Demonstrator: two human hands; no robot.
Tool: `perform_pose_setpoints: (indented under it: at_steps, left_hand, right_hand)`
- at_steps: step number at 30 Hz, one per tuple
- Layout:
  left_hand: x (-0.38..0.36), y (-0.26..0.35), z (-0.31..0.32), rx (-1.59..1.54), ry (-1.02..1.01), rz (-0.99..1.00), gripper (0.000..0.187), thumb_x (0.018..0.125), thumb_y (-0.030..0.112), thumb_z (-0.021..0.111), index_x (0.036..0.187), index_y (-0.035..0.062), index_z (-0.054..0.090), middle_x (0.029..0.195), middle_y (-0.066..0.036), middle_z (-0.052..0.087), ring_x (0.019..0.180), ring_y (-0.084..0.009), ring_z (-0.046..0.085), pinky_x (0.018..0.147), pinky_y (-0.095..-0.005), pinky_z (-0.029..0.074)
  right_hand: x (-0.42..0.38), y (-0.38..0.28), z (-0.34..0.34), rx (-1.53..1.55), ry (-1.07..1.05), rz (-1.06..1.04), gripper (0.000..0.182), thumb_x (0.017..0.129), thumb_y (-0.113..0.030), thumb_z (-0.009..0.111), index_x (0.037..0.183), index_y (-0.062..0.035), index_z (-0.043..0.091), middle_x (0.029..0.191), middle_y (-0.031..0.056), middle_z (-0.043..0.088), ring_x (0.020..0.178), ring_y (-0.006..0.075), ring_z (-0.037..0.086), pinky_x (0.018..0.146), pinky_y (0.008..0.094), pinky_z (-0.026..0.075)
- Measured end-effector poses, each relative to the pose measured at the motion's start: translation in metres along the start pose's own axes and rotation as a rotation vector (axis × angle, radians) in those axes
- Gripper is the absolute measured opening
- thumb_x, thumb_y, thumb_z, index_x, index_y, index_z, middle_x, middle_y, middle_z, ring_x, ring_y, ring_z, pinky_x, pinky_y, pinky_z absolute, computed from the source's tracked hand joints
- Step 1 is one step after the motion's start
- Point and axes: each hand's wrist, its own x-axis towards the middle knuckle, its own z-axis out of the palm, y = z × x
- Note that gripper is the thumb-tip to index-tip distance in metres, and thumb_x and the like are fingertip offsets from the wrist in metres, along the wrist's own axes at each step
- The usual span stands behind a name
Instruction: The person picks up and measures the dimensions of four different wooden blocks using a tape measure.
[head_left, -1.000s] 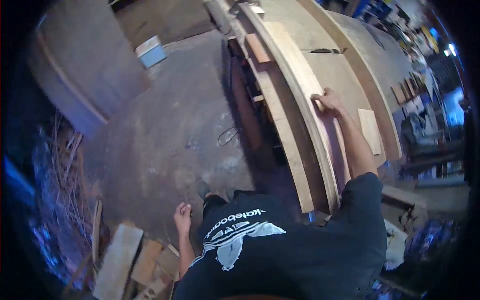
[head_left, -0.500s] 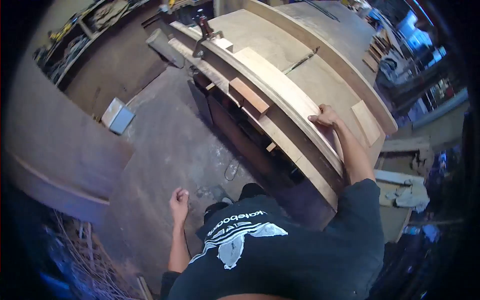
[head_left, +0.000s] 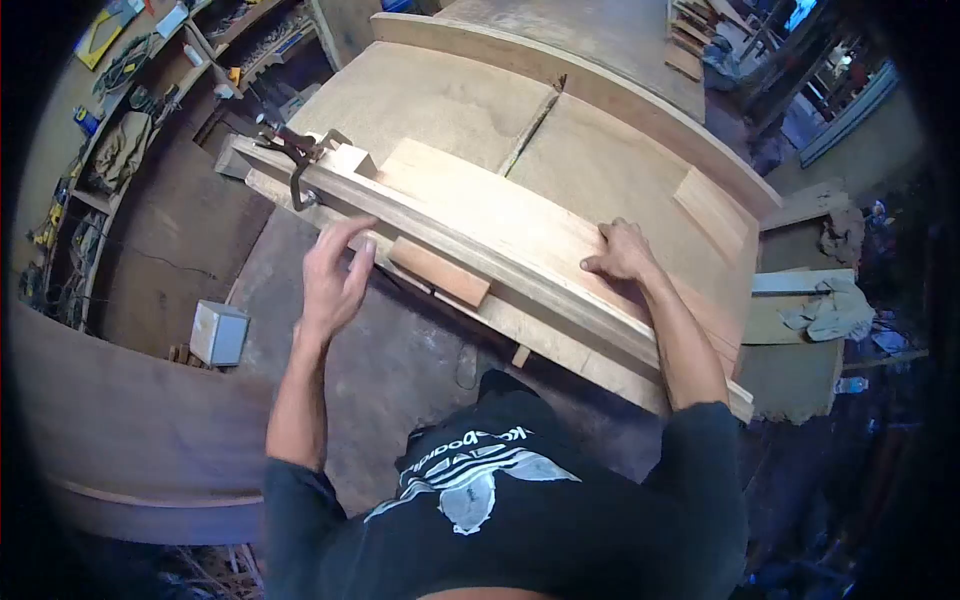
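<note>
Right of the frame's centre, the right hand (head_left: 626, 254), grip spread, touches the long pale wooden board (head_left: 470, 202) on the tan wooden bench (head_left: 450, 105); the left hand (head_left: 335, 275), grip wide, hovers near the orange-brown rectangular block (head_left: 438, 271).

Single head-worn view, looking forward and steeply down over chest and workbench (head_left: 610, 130).

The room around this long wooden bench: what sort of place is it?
Probably a woodworking shop: a metal clamp sits on a long wooden rail, a wide pale board lies beside it, and cluttered shelves line the wall.
</note>
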Motion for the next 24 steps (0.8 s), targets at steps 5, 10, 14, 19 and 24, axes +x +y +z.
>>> perform_pose_setpoints:
  at_steps: [5, 10, 14, 19, 24]
  left_hand:
    - [0.142, -0.056, 0.048, 0.13, -0.275, 0.051, 0.027, 0.092, 0.006, 0.051, 0.114, 0.0004, 0.067, 0.111, -0.021, 0.069, 0.107, -0.0379, 0.064, 0.093, -0.0427, 0.05]
    - [0.215, -0.133, 0.128, 0.321, -0.67, 0.241, 0.041, 0.083, 0.0, 0.048, 0.12, 0.0021, 0.066, 0.121, -0.02, 0.067, 0.114, -0.0373, 0.062, 0.102, -0.0446, 0.048]
    - [0.215, -0.15, 0.16, 0.338, -0.905, 0.185, 0.042, 0.082, 0.001, 0.05, 0.121, 0.0025, 0.066, 0.122, -0.019, 0.067, 0.114, -0.0366, 0.062, 0.101, -0.044, 0.049]
    - [0.204, -0.155, 0.149, 0.36, -0.803, 0.238, 0.043, 0.082, 0.004, 0.051, 0.121, 0.0072, 0.068, 0.119, -0.015, 0.068, 0.112, -0.0335, 0.064, 0.099, -0.0416, 0.051]
    - [0.205, -0.155, 0.152, 0.446, -0.797, 0.254, 0.041, 0.086, 0.007, 0.05, 0.122, 0.0109, 0.068, 0.121, -0.011, 0.068, 0.117, -0.0313, 0.061, 0.101, -0.0428, 0.049]
  right_hand:
    - [0.006, -0.001, -0.003, 0.054, -0.048, -0.05, 0.07, 0.068, -0.038, 0.086, 0.122, 0.0016, 0.065, 0.124, 0.0217, 0.059, 0.12, 0.0384, 0.053, 0.102, 0.0469, 0.045]
    - [0.004, -0.003, -0.008, 0.129, -0.031, -0.029, 0.072, 0.067, -0.033, 0.086, 0.125, 0.0035, 0.062, 0.124, 0.0183, 0.057, 0.119, 0.0362, 0.051, 0.102, 0.0449, 0.044]
    - [0.008, -0.003, -0.009, 0.156, -0.037, -0.031, 0.076, 0.066, -0.03, 0.087, 0.128, 0.0034, 0.06, 0.122, 0.0174, 0.057, 0.116, 0.0347, 0.051, 0.102, 0.0443, 0.043]
    - [0.008, -0.003, -0.006, 0.149, -0.011, -0.043, 0.08, 0.066, -0.032, 0.087, 0.131, 0.0043, 0.058, 0.122, 0.0172, 0.057, 0.114, 0.0345, 0.052, 0.1, 0.0436, 0.043]
    - [-0.001, -0.009, -0.008, 0.193, -0.023, 0.004, 0.086, 0.068, -0.035, 0.086, 0.137, 0.0054, 0.052, 0.13, 0.0205, 0.055, 0.12, 0.0371, 0.049, 0.106, 0.0446, 0.04]
